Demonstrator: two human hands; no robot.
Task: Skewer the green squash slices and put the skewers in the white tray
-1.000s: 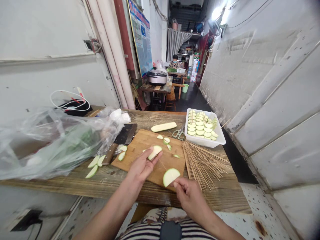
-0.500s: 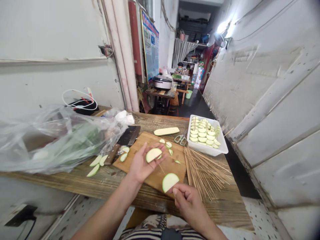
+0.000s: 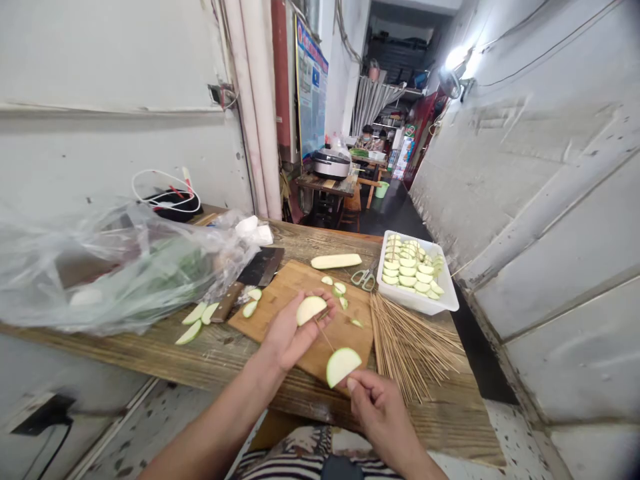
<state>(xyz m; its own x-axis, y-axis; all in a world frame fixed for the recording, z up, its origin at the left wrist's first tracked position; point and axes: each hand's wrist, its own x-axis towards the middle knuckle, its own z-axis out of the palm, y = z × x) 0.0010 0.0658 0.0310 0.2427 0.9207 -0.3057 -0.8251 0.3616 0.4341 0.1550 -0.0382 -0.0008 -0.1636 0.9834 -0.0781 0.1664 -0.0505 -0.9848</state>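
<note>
My left hand (image 3: 286,335), palm up over the cutting board (image 3: 283,283), has a half-round zucchini slice (image 3: 311,310) resting in its curled fingers. In my right hand (image 3: 375,403), thumb and finger pinch the near end of a thin bamboo skewer (image 3: 327,336). A second zucchini slice (image 3: 343,367) is threaded on that skewer, close to the pinching fingers. The skewer's far end reaches the slice in my left hand; whether it has pierced it I cannot tell. Small zucchini offcuts (image 3: 339,289) lie on the board beyond my left hand.
A white tray (image 3: 425,305) of skewered slices stands at the right, behind loose bamboo skewers (image 3: 407,347). Green-handled scissors (image 3: 364,279) and a cut zucchini piece (image 3: 336,261) lie behind the board. Leftward are a cleaver (image 3: 263,265), more slices (image 3: 190,333) and a plastic bag (image 3: 125,267).
The view has shifted slightly. Both hands keep nearly the same pose, with the slice still in my left hand and the skewer in my right.
</note>
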